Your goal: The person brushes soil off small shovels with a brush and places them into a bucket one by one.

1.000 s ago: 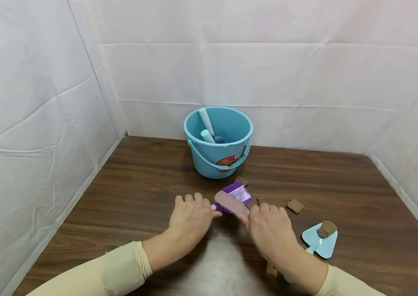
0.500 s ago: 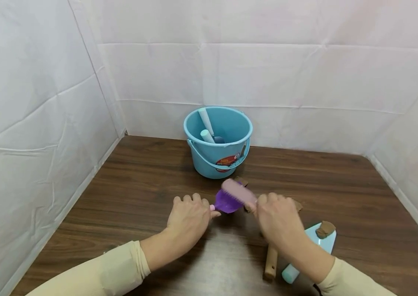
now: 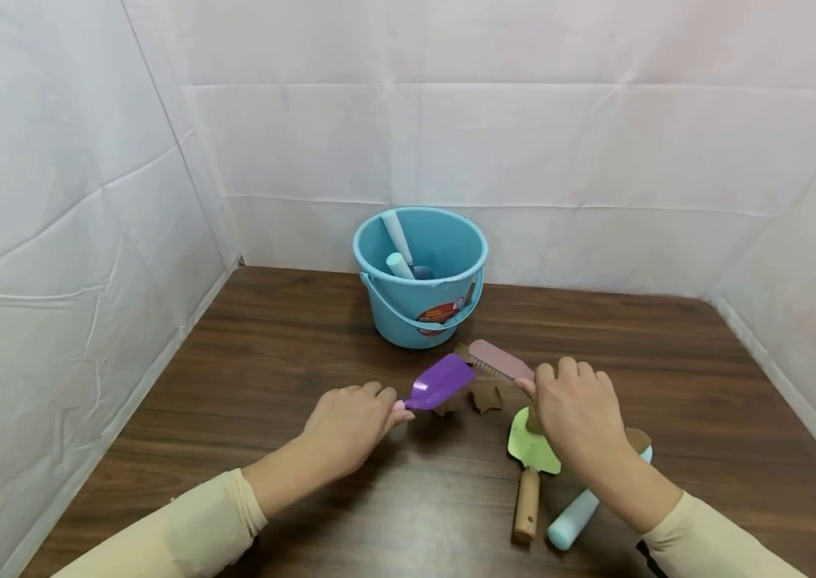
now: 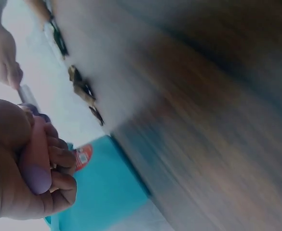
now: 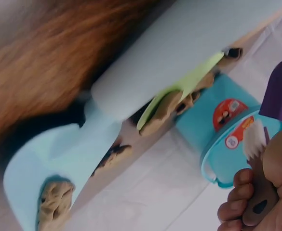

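My left hand grips the pink handle of a small purple shovel, whose blade is held over the table with its tip toward the bucket. In my right hand is a pink brush with pale bristles, held by its handle. The brush head is just right of the shovel's tip; whether they touch, I cannot tell. Below and around them lie brown clay-like lumps, one partly hidden under the shovel. The right wrist view also shows the brush's white bristles and the purple blade.
A light blue bucket with white-handled tools in it stands at the back. A green trowel with a wooden handle lies near my right hand. Beside it is a light blue trowel bearing a brown lump. White sheets enclose the table.
The brush has left its place over the shovel and moved right with my right hand. My left hand has drawn the shovel slightly left, and its blade has turned. The green trowel has come into view.
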`<state>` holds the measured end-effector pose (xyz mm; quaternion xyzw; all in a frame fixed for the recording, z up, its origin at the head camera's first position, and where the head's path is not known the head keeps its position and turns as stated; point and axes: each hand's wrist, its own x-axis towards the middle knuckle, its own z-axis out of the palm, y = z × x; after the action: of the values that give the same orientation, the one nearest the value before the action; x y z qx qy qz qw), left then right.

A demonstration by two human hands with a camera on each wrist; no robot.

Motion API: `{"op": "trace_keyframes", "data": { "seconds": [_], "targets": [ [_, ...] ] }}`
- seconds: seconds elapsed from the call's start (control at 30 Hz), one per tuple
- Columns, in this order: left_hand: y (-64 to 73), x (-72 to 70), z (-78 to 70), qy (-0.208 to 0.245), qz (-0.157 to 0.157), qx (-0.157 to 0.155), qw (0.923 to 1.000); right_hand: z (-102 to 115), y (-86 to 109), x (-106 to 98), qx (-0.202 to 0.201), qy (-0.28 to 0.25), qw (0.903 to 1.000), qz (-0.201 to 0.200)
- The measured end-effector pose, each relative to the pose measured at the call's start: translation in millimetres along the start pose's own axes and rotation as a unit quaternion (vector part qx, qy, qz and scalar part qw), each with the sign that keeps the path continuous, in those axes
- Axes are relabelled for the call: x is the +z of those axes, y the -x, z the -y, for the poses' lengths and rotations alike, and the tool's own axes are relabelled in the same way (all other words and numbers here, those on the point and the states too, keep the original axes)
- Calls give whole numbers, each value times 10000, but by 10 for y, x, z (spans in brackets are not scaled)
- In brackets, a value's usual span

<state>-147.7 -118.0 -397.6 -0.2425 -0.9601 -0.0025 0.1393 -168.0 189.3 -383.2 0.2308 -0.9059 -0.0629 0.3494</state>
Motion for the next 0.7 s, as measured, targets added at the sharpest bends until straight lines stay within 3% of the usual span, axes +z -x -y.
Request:
{"op": "trace_keyframes", "data": {
  "seconds": [0.07, 0.2, 0.3, 0.37, 0.4, 0.43, 0.47, 0.5, 0.53, 0.63, 0.67, 0.7],
  "targets": [
    [-9, -17, 47, 255, -76, -8, 9996, -29, -15, -16, 5, -23, 9997, -236],
    [-47, -76, 103, 347, -268, -227, 9988, -14, -65, -79, -124, -159, 9975, -683],
    [-71, -112, 112, 898, -4, -420, 9951, 17, -94, -133, -240, -301, 9949, -930],
    [-86, -133, 106, 1784, 352, -565, 9817, 35, -107, -166, -265, -345, 9942, -989],
    [-95, -142, 102, 2347, 551, -660, 9683, 41, -112, -181, -279, -374, 9939, -998],
    [-104, -148, 97, 2984, 760, -790, 9481, 52, -116, -193, -309, -406, 9937, -997],
    [-112, -153, 88, 3734, 987, -952, 9175, 66, -118, -204, -356, -446, 9938, -958],
    [-118, -159, 80, 4490, 1204, -1083, 8787, 84, -122, -215, -418, -503, 9937, -910],
    [-123, -163, 70, 5206, 1470, -1252, 8317, 107, -125, -224, -495, -585, 9934, -855],
    [-122, -164, 29, 6908, 2257, -1788, 6633, 211, -125, -250, -778, -845, 9912, -652],
    [-115, -165, 11, 7245, 2501, -1932, 6125, 254, -123, -259, -851, -914, 9905, -582],
    [-106, -165, -9, 7440, 2724, -2001, 5764, 298, -119, -268, -909, -960, 9898, -528]
  ]
}}
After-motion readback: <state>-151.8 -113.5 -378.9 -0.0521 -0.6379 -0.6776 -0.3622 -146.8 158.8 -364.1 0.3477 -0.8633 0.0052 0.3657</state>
